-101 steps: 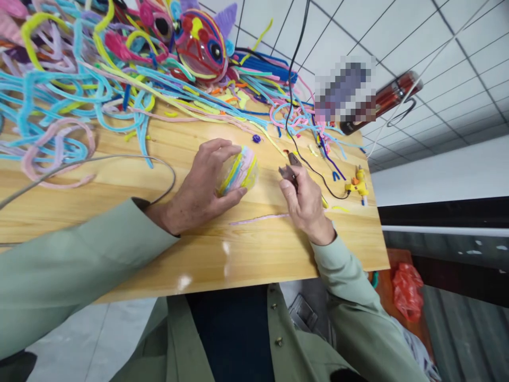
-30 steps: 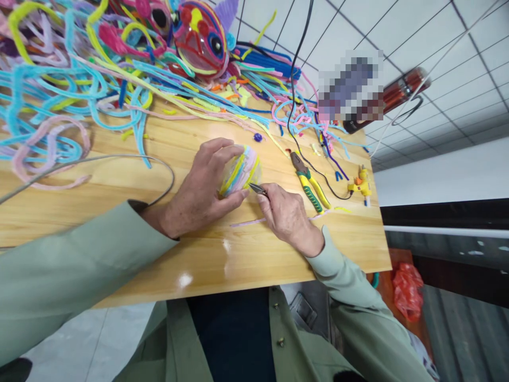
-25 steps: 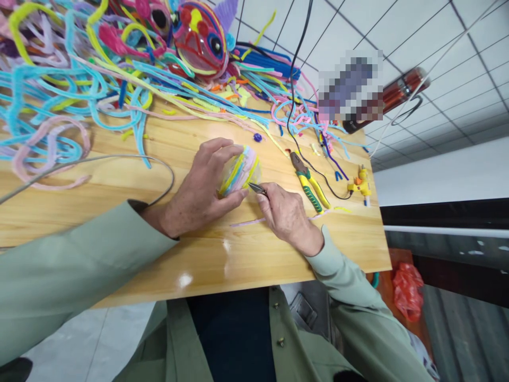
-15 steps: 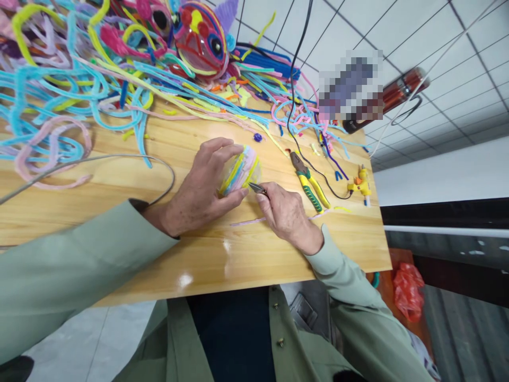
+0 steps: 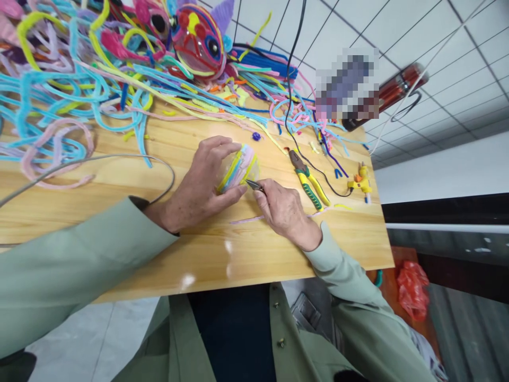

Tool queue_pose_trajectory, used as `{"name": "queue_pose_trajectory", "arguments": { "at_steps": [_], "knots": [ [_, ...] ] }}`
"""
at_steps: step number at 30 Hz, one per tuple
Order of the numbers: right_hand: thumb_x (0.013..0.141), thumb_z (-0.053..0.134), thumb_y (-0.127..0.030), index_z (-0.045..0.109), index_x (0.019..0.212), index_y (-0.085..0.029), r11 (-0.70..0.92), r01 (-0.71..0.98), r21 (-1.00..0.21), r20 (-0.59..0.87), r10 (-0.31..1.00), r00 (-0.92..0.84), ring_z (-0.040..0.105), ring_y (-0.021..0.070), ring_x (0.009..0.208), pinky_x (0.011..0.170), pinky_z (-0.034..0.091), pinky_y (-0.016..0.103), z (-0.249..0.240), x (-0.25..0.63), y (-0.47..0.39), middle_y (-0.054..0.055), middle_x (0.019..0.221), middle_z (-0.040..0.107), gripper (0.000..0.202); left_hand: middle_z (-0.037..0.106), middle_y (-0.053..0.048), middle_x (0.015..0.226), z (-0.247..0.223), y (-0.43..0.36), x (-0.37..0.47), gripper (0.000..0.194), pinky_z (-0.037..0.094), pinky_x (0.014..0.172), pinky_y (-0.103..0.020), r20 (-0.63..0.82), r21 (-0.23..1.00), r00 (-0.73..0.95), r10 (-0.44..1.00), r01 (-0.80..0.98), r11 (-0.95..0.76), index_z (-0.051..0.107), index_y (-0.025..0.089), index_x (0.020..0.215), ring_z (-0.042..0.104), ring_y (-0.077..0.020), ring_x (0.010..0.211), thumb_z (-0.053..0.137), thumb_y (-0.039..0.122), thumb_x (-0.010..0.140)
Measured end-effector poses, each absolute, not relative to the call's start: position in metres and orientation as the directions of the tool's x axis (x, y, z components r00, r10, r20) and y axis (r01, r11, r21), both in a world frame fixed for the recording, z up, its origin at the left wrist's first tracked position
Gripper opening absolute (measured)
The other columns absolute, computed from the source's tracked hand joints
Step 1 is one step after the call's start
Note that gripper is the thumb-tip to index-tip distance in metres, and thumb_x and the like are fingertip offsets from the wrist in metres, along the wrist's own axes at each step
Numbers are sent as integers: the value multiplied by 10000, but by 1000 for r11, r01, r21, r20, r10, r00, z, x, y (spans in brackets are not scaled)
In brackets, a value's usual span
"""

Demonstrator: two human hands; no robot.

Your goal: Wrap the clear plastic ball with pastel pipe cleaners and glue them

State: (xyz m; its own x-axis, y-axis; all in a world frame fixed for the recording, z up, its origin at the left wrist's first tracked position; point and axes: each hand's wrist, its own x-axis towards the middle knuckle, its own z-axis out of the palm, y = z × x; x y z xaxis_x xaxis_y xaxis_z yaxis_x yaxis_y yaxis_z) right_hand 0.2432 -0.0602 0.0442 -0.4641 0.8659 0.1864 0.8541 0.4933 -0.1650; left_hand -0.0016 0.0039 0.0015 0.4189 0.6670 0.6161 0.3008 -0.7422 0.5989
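Observation:
My left hand is curled round a clear rounded piece with yellow, blue and pink fuzzy strips across it, its thumb on the lower side. In my right hand is a small pointed metal tool, whose tip touches the lower right edge of the striped piece. The tool's handle is hidden in the closed fingers. A thin lilac strip lies on the wooden table and passes beneath my right hand.
Pliers with green and yellow handles lie right of my hands, near a yellow glue gun with a black cord. Fuzzy stems and a colourful fish-like craft fill the back left. A dark red flask stands beyond.
Both hands and the striped piece have shifted very slightly left in the view. The tool tip is still at the piece's edge.

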Motion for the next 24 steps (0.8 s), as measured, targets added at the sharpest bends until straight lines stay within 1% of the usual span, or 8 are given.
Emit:
{"name": "queue_pose_trajectory", "arguments": {
  "at_steps": [4, 8, 12, 15, 19, 24],
  "knots": [
    [1239, 207, -454, 676, 1223, -167, 483, 860, -164, 167, 873, -458, 738, 210, 869, 670, 417, 334, 45, 242, -60, 101, 1025, 801, 550, 563, -131, 1613, 1, 5, -3, 672, 443, 1356, -669, 598, 613, 426, 679, 301, -730, 441, 322, 1647, 534, -395, 1566, 731, 475, 1060],
    [1233, 249, -431, 677, 1225, -171, 450, 879, -159, 120, 892, -435, 734, 217, 865, 643, 352, 345, 45, 238, -59, 102, 1037, 804, 501, 557, -139, 1616, 1, 8, -5, 663, 439, 1357, -685, 584, 615, 440, 682, 308, -726, 448, 336, 1634, 533, -401, 1571, 733, 490, 1056],
    [1218, 316, -422, 680, 1240, -180, 378, 914, -149, 49, 926, -375, 745, 236, 887, 635, 306, 356, 47, 231, -58, 111, 1078, 814, 437, 572, -137, 1583, 2, 10, -6, 631, 459, 1340, -673, 600, 591, 446, 665, 314, -743, 443, 350, 1622, 546, -386, 1554, 718, 474, 1067],
    [1214, 341, -433, 673, 1277, -187, 324, 936, -138, -6, 944, -328, 759, 252, 924, 631, 277, 359, 49, 224, -57, 120, 1120, 821, 418, 564, -133, 1586, 2, 11, -6, 611, 464, 1340, -653, 581, 579, 454, 676, 352, -735, 428, 359, 1616, 541, -364, 1553, 685, 518, 1084],
    [1216, 352, -452, 667, 1313, -192, 280, 951, -134, -41, 957, -287, 758, 255, 916, 630, 246, 362, 51, 217, -55, 121, 1136, 830, 420, 572, -120, 1578, 4, 12, -7, 576, 463, 1339, -640, 570, 574, 449, 689, 383, -724, 439, 379, 1602, 544, -345, 1545, 636, 593, 1105],
    [1224, 321, -449, 686, 1312, -167, 280, 952, -126, -60, 955, -289, 770, 267, 933, 623, 213, 375, 50, 214, -53, 145, 1175, 834, 469, 565, -117, 1566, 6, 14, -8, 556, 495, 1298, -653, 565, 568, 458, 686, 386, -727, 451, 393, 1600, 566, -351, 1522, 626, 595, 1112]
  ]
}}
